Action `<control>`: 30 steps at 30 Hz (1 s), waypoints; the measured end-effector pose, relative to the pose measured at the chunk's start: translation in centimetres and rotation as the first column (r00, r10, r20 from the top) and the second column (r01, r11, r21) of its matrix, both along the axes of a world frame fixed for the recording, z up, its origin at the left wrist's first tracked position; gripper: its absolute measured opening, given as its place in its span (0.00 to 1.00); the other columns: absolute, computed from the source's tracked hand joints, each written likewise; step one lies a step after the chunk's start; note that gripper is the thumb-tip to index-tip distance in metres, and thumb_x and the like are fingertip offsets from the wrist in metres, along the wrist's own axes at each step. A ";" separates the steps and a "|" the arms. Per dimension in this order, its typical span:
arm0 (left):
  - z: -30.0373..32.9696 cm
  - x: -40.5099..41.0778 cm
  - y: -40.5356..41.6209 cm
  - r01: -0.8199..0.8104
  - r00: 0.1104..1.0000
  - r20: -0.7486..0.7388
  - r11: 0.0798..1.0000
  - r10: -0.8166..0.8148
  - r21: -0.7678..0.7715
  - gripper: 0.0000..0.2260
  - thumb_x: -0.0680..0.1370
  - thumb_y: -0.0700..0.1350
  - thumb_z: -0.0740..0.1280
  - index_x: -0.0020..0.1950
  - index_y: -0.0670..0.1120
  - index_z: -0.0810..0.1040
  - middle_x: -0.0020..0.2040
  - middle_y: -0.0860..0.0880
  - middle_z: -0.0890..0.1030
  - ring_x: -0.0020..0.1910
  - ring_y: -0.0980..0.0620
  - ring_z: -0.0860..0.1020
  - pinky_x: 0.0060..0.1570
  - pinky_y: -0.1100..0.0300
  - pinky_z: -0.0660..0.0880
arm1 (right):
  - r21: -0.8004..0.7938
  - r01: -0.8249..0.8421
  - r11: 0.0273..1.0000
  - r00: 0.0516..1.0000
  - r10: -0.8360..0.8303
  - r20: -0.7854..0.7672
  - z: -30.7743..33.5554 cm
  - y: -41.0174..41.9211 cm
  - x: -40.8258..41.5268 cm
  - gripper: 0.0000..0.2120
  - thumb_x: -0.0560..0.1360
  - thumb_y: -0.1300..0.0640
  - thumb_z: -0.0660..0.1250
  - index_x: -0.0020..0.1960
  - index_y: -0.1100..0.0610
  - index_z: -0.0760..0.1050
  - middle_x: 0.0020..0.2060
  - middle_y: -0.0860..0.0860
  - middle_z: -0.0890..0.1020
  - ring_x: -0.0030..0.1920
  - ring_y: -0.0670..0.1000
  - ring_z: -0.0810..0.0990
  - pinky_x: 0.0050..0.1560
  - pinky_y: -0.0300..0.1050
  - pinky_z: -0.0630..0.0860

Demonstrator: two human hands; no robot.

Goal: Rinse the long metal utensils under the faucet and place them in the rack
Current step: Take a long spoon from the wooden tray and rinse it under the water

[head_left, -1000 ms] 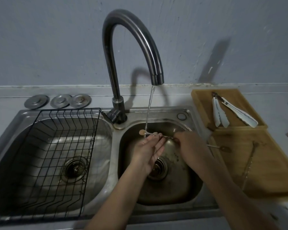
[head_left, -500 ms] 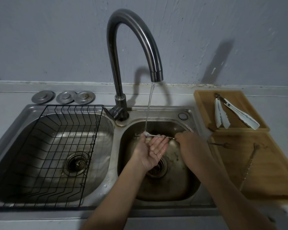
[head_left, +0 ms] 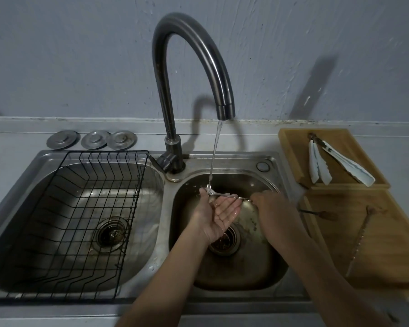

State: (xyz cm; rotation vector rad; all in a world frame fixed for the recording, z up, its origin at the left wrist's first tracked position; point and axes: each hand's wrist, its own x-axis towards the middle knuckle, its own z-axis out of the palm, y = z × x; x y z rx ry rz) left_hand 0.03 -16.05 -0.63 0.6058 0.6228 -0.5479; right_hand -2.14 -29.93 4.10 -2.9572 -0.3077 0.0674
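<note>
Water runs from the tall curved faucet [head_left: 189,67] into the right basin [head_left: 241,270]. My right hand [head_left: 273,212] is closed on the handle of a long thin metal spoon [head_left: 222,195], whose bowl lies under the stream. My left hand [head_left: 216,213] is palm up with fingers spread, cupped right under the spoon's bowl and wet. The black wire rack [head_left: 85,223] sits in the left basin with nothing in it. On the wooden board [head_left: 385,260] at the right lie a small fork [head_left: 321,214] and a long twisted metal skewer [head_left: 360,241].
A wooden tray [head_left: 291,156] behind the board holds white-tipped tongs [head_left: 333,161]. Three round metal drain covers [head_left: 92,139] lie on the counter behind the left basin. A grey wall rises close behind the faucet. Drain strainers sit in both basins.
The camera view has shifted slightly right and down. My left hand has turned more palm up under the spoon's bowl. The right hand keeps its hold on the handle.
</note>
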 end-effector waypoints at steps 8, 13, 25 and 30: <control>-0.4 -0.4 0.5 0.035 0.999 0.005 0.999 -0.035 0.020 0.32 0.78 0.62 0.50 0.46 0.35 0.78 0.36 0.40 0.85 0.33 0.49 0.85 0.33 0.59 0.82 | 0.012 0.001 1.000 0.998 0.000 -0.066 0.2 -0.2 -0.2 0.10 0.76 0.62 0.58 0.53 0.56 0.75 0.46 0.53 0.79 0.45 0.52 0.77 0.41 0.43 0.70; -0.1 -0.1 0.5 -0.007 1.000 0.004 1.000 0.007 -0.020 0.32 0.79 0.62 0.48 0.44 0.36 0.78 0.35 0.40 0.85 0.33 0.48 0.85 0.31 0.59 0.82 | 0.036 0.025 0.999 0.999 -0.023 -0.041 0.4 -0.2 -0.1 0.08 0.75 0.64 0.58 0.48 0.58 0.75 0.39 0.52 0.73 0.41 0.52 0.74 0.38 0.43 0.65; 0.8 0.3 0.8 -0.110 0.994 0.000 0.994 0.110 -0.009 0.18 0.78 0.56 0.61 0.41 0.42 0.76 0.29 0.46 0.84 0.30 0.51 0.84 0.33 0.59 0.81 | 0.024 0.088 0.996 0.996 -0.088 -0.025 0.1 0.4 -0.2 0.07 0.75 0.64 0.59 0.48 0.56 0.75 0.44 0.53 0.80 0.42 0.52 0.78 0.37 0.43 0.70; 1.2 -0.9 -1.5 0.009 1.000 -0.004 0.999 -0.009 0.042 0.12 0.80 0.46 0.58 0.46 0.40 0.77 0.29 0.47 0.84 0.28 0.52 0.83 0.29 0.61 0.81 | -0.132 0.086 0.987 0.924 -0.129 -0.359 0.6 1.7 0.6 0.14 0.78 0.61 0.58 0.63 0.58 0.70 0.59 0.56 0.77 0.58 0.55 0.76 0.55 0.46 0.71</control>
